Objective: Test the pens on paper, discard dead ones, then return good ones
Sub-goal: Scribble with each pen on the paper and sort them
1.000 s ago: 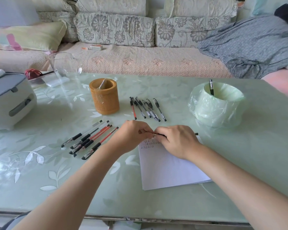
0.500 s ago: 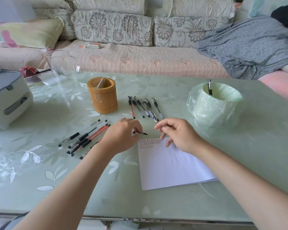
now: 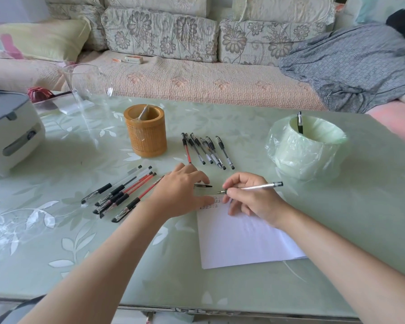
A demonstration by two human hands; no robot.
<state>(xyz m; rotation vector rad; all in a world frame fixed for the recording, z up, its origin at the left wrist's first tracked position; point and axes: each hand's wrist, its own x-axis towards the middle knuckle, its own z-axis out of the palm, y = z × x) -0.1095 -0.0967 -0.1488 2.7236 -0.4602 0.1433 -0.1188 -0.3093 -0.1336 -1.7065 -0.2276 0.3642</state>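
We see the pen [image 3: 257, 187] in the right hand [image 3: 251, 199], pinched near its tip between the thumb and the fingers. It lies almost level, its tip pointing to nine o'clock, just over the top edge of the paper [image 3: 243, 242]. Whether the tip touches the sheet, we cannot tell.

The left hand [image 3: 180, 195] is at nine o'clock from the right one, near but apart. Its fingers curl on a black pen cap [image 3: 204, 185], whose end sticks out toward the pen tip. This hand covers the top-left corner of the paper and hides part of the small scribbles [image 3: 211, 204] there.

At nine o'clock from the left hand, a fan of red and black pens [image 3: 124, 192] lies on the table [image 3: 337, 218]; the nearest one passes under the wrist. At twelve o'clock from the hands lies a row of pens [image 3: 206, 150], and the lowest end of the red one is just beside the left knuckles. At eleven o'clock stands the bamboo holder [image 3: 145, 134], upright. At two o'clock from the right hand stands a pale green bin [image 3: 309, 148] lined with a thin plastic bag, with one black pen [image 3: 299, 122] leaning inside it.

Farther off at ten o'clock we see a glass jug [image 3: 87, 90] and a white appliance [image 3: 9, 136]. Behind the table is a sofa [image 3: 197, 78].
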